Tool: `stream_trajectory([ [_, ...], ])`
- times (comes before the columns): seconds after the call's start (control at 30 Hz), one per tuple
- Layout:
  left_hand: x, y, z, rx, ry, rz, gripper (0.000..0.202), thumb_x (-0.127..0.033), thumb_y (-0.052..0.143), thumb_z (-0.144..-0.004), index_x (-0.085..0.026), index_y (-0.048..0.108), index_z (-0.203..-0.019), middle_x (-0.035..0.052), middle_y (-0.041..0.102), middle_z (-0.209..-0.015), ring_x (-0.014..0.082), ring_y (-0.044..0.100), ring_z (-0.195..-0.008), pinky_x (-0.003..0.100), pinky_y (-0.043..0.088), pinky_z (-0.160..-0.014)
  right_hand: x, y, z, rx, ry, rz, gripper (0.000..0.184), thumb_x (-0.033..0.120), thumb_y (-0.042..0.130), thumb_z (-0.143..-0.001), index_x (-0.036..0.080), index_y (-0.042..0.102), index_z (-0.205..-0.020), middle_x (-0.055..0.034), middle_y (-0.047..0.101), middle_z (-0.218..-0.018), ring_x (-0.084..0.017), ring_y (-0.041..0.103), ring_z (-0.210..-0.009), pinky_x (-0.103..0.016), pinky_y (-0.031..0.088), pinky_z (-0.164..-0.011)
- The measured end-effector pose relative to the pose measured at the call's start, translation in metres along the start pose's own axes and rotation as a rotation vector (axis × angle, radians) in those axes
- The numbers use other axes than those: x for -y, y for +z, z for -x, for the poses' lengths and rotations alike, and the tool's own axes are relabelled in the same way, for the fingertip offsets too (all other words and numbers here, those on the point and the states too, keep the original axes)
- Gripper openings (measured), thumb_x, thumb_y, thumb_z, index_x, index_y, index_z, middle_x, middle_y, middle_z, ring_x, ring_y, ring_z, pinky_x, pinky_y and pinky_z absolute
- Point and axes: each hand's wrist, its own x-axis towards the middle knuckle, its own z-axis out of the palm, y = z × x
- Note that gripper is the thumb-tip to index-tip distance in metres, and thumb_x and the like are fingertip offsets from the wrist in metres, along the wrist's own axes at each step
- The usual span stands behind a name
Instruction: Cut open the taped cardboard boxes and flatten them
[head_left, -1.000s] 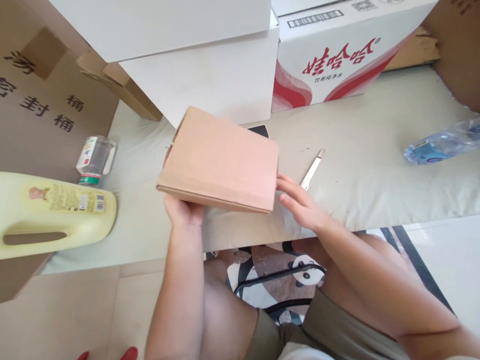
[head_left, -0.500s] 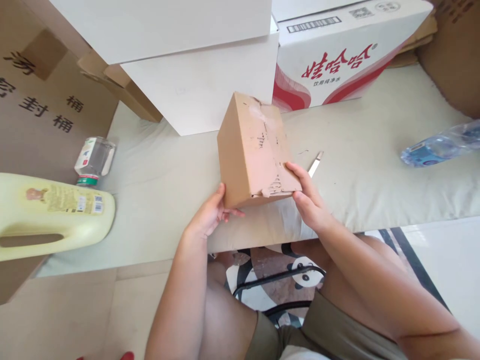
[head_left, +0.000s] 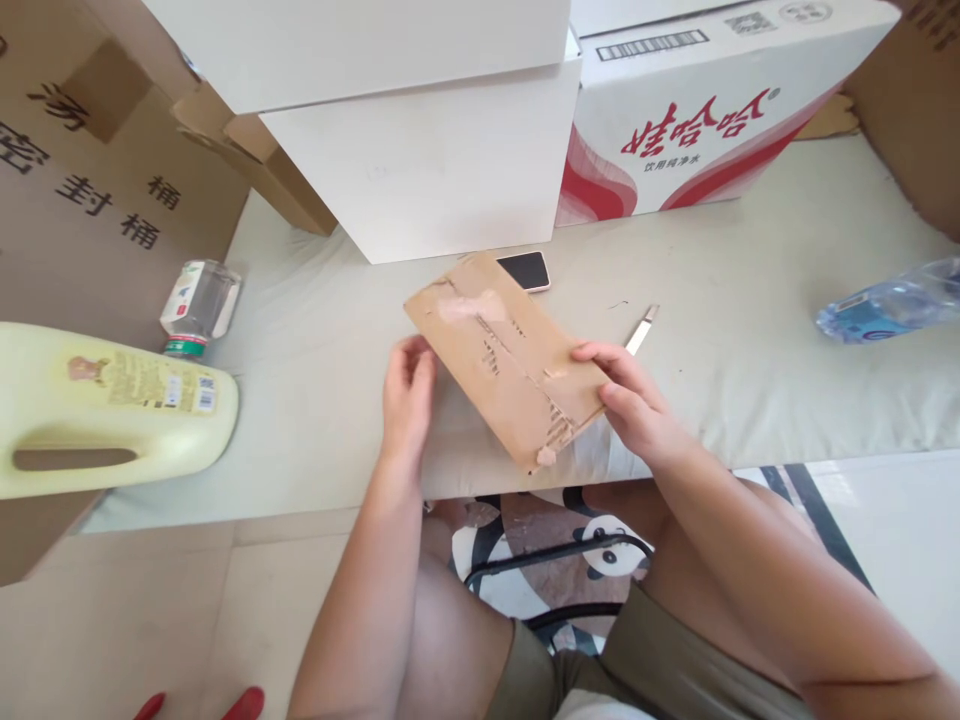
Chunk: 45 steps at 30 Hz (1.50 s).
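Note:
A small brown cardboard box is tilted over the cloth-covered surface, its torn, taped face turned up towards me. My right hand grips its right edge, thumb and fingers on either side of the corner. At the box's left edge, my left hand is curled with its fingertips against the side, some of them hidden. A utility knife lies just beyond my right hand. Behind the box, a phone is partly covered by it.
White cartons and a red-and-white water carton stand along the back. To the left are a pale yellow jug, a small clear bottle and a large brown carton. A plastic water bottle lies at right.
The box has been turned and tipped, so its torn face is now broad towards me and the phone behind shows. My left hand has moved up along its left side.

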Motion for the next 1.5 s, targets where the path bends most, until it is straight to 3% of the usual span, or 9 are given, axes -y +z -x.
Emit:
stream_trajectory([
  [0.13, 0.009, -0.010, -0.005, -0.114, 0.320, 0.158, 0.078, -0.077, 0.075, -0.074, -0.030, 0.056, -0.132, 0.0102, 0.060, -0.143, 0.0307, 0.059, -0.133, 0.046, 0.048, -0.110, 0.005, 0.002, 0.002, 0.178, 0.044, -0.060, 0.037, 0.060, 0.065, -0.095, 0.032, 0.067, -0.118, -0.0048, 0.064, -0.148, -0.025, 0.063, -0.133, -0.040, 0.054, -0.106],
  [0.47, 0.001, -0.004, 0.002, -0.081, 0.244, 0.354, 0.058, -0.053, 0.084, -0.067, -0.027, 0.061, -0.114, 0.0045, 0.063, -0.112, 0.0203, 0.062, -0.093, 0.032, 0.050, -0.078, 0.007, 0.009, 0.003, 0.131, 0.087, -0.069, 0.041, 0.063, 0.064, -0.092, 0.030, 0.070, -0.115, -0.0051, 0.066, -0.144, -0.027, 0.064, -0.129, -0.040, 0.054, -0.102],
  [0.57, 0.000, -0.004, 0.004, -0.083, 0.239, 0.357, 0.055, -0.050, 0.083, -0.068, -0.026, 0.060, -0.112, 0.0038, 0.062, -0.105, 0.0188, 0.059, -0.086, 0.030, 0.048, -0.073, 0.011, 0.001, -0.001, -0.081, 0.082, 0.030, 0.045, 0.063, 0.053, -0.092, 0.025, 0.070, -0.107, -0.0084, 0.074, -0.115, -0.025, 0.068, -0.102, -0.039, 0.054, -0.085],
  [0.7, 0.000, -0.004, 0.005, -0.060, 0.246, 0.334, 0.054, -0.052, 0.081, -0.070, -0.026, 0.058, -0.112, 0.0034, 0.060, -0.102, 0.0185, 0.057, -0.083, 0.030, 0.047, -0.071, 0.019, -0.019, -0.013, -0.474, 0.242, 0.561, 0.031, 0.045, 0.048, -0.090, 0.023, 0.068, -0.101, -0.0029, 0.060, -0.072, -0.022, 0.057, -0.073, -0.034, 0.044, -0.070],
  [0.83, -0.002, -0.003, 0.005, -0.063, 0.239, 0.324, 0.055, -0.054, 0.081, -0.069, -0.026, 0.057, -0.110, 0.0028, 0.059, -0.100, 0.0180, 0.056, -0.082, 0.030, 0.046, -0.069, 0.022, -0.027, -0.023, -0.266, 0.544, 0.960, 0.042, 0.046, 0.047, -0.093, 0.024, 0.067, -0.122, -0.0069, 0.072, -0.083, -0.028, 0.066, -0.086, -0.036, 0.044, -0.073],
  [0.93, -0.003, -0.002, 0.005, -0.067, 0.224, 0.312, 0.056, -0.056, 0.081, -0.068, -0.027, 0.056, -0.109, 0.0026, 0.059, -0.100, 0.0180, 0.057, -0.082, 0.030, 0.047, -0.070, 0.020, -0.023, -0.026, -0.094, 0.645, 1.172, 0.044, 0.050, 0.044, -0.097, 0.025, 0.069, -0.123, -0.0115, 0.077, -0.100, -0.034, 0.070, -0.099, -0.038, 0.044, -0.073],
  [1.13, -0.002, -0.003, 0.005, -0.059, 0.224, 0.261, 0.057, -0.059, 0.078, -0.070, -0.027, 0.055, -0.111, 0.0032, 0.059, -0.100, 0.0192, 0.057, -0.081, 0.032, 0.047, -0.070, 0.017, -0.026, -0.027, -0.121, 0.696, 1.316, 0.044, 0.050, 0.044, -0.097, 0.022, 0.072, -0.116, -0.0164, 0.078, -0.100, -0.034, 0.071, -0.092, -0.038, 0.044, -0.069],
  [1.33, -0.002, 0.000, 0.006, -0.058, 0.208, 0.292, 0.058, -0.058, 0.080, -0.068, -0.027, 0.055, -0.110, 0.0033, 0.059, -0.100, 0.0196, 0.055, -0.083, 0.032, 0.045, -0.072, 0.017, -0.023, -0.026, -0.276, 0.554, 1.114, 0.030, 0.047, 0.050, -0.095, 0.024, 0.067, -0.101, -0.0082, 0.077, -0.091, -0.028, 0.069, -0.085, -0.036, 0.044, -0.073],
  [1.5, -0.003, 0.010, 0.010, -0.056, 0.185, 0.299, 0.059, -0.061, 0.080, -0.068, -0.026, 0.057, -0.110, 0.0037, 0.060, -0.100, 0.0198, 0.056, -0.083, 0.032, 0.047, -0.072, 0.037, -0.003, -0.022, -0.498, 0.080, 0.627, 0.022, 0.041, 0.057, -0.090, 0.026, 0.056, -0.106, -0.0016, 0.063, -0.079, -0.018, 0.057, -0.067, -0.034, 0.046, -0.068],
])
